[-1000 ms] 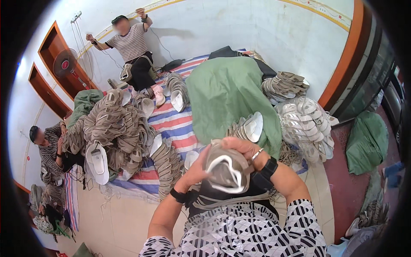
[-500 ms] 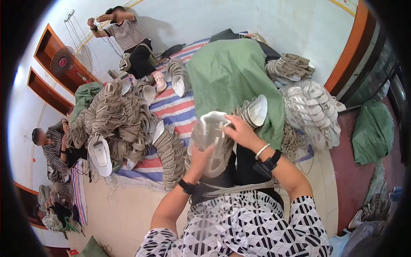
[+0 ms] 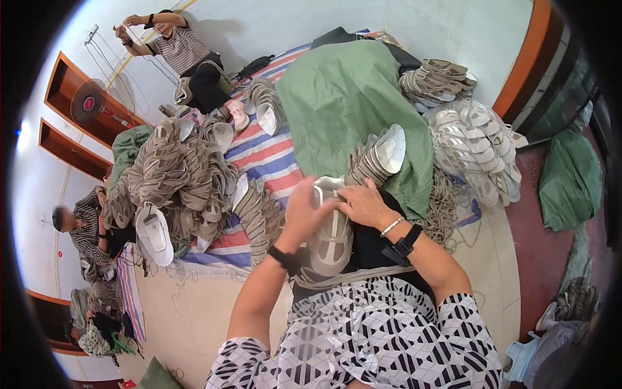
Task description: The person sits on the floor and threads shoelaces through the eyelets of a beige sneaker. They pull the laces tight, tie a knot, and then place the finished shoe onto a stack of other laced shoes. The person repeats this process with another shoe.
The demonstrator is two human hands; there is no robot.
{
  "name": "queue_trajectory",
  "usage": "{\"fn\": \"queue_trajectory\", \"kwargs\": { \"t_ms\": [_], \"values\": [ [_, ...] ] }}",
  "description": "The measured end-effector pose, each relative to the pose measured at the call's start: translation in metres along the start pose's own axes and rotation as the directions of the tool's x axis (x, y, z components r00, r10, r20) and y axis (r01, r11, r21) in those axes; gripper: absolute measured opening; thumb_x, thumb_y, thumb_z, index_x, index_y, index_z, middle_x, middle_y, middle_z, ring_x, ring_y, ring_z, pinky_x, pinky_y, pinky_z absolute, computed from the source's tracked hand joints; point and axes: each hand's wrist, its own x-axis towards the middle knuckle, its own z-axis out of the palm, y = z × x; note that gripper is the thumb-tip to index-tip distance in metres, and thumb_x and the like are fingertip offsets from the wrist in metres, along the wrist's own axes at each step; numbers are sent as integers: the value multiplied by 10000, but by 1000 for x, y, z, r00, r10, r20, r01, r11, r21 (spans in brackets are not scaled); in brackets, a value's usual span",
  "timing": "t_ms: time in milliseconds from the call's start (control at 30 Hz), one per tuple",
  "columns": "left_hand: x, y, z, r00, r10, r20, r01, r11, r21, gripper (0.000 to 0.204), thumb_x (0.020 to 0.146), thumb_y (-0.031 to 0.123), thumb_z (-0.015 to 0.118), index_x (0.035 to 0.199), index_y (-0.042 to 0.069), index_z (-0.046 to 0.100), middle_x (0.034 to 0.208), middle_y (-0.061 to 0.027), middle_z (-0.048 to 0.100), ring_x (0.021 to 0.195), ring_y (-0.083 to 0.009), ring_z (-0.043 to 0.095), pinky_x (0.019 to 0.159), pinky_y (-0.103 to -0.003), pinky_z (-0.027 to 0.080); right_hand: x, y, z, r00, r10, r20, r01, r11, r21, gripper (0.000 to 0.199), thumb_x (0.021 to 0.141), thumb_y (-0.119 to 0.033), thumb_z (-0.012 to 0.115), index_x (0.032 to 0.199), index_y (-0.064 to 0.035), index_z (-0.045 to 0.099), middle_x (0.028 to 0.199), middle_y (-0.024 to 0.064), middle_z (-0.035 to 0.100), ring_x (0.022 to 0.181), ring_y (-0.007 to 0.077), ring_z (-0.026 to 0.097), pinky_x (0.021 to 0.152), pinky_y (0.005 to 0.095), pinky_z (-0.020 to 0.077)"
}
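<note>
On my lap lies a taupe shoe upper [image 3: 332, 245], its mesh toe toward me and its pale-lined opening away from me. My right hand [image 3: 368, 206] has its fingers bent together at the upper's lacing area, pinching its edge; whether a lace is in them is too small to tell. Over the upper's left side is my left hand [image 3: 303, 214], blurred by motion, its thumb reaching toward the right fingertips. A nested stack of shoe uppers [image 3: 376, 157] with white linings leans just beyond my right hand.
A large pile of taupe uppers [image 3: 175, 165] lies left on a striped sheet [image 3: 259, 159]. Green cloth [image 3: 343, 97] covers a heap ahead. Pale bagged uppers [image 3: 476, 152] and loose laces [image 3: 444, 214] are at right. Two people [image 3: 184, 52] sit farther off, one at far left.
The upper has come down onto my lap, toe toward me. My left hand has left its side and moved up toward the opening. My right hand has shifted slightly right and down.
</note>
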Motion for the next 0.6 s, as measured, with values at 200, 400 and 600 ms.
{"fn": "queue_trajectory", "kwargs": {
  "t_ms": [200,400,600],
  "values": [
    [-44,-25,25,991,-59,117,78,983,-165,669,771,312,704,1297,6,427,1315,-232,447,1244,-377,414,1054,-435,318,-23,29,-3,992,-108,-68,98,986,-136,291,848,-383,574,986,-156,694,971,67,660,1073,234,559,951,556,288],
    [-17,-30,19,937,-56,346,194,904,-380,653,775,273,720,1312,21,445,1325,-205,446,1262,-327,414,1053,-390,327,-17,40,-18,997,-22,77,6,979,204,267,856,-332,597,1005,-127,682,1018,60,664,1051,241,573,953,474,345],
    [-20,-55,55,915,-328,236,398,830,-390,236,849,199,633,1021,47,581,1019,-54,583,933,-132,534,819,-276,441,-18,15,6,995,-25,-98,32,997,70,279,864,-320,584,1070,-141,643,967,77,666,1001,250,590,951,480,319]
  ]
}}
